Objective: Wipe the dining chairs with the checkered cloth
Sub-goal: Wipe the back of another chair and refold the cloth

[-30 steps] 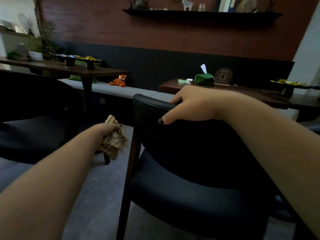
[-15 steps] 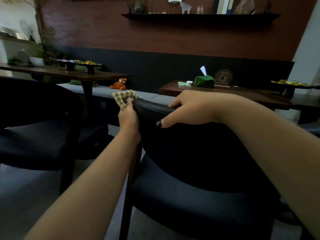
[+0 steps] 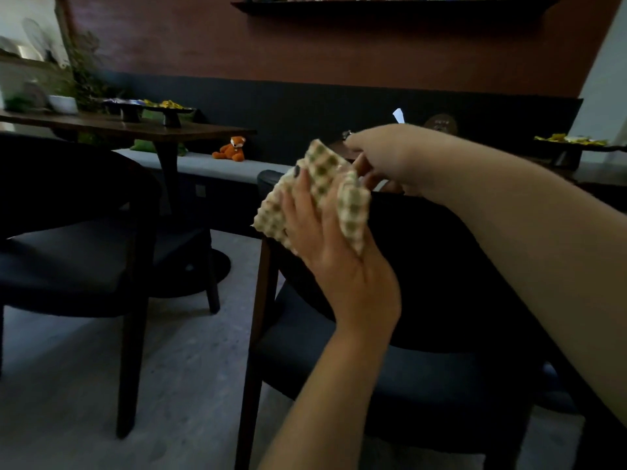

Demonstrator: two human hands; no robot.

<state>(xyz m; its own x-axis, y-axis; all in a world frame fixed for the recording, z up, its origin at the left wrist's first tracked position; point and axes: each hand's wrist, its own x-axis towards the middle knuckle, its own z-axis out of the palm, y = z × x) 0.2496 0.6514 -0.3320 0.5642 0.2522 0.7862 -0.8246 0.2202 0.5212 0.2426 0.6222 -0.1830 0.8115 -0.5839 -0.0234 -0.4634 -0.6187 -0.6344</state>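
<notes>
Writing cannot be read anywhere; the round plaque (image 3: 440, 123) behind the right hand (image 3: 383, 157) is too dim and small to make out. Left hand (image 3: 334, 252) grips the checkered cloth (image 3: 319, 188) against the top rail of the dark dining chair (image 3: 441, 266), while the right hand's fingers pinch the cloth's upper edge. Forearms hide much of the chair back, and the wall shelf (image 3: 390, 3) is cut off at the top.

The beige-and-green checkered cloth (image 3: 322, 195) is bunched against the top of the dark dining chair's (image 3: 441, 266) backrest.
</notes>
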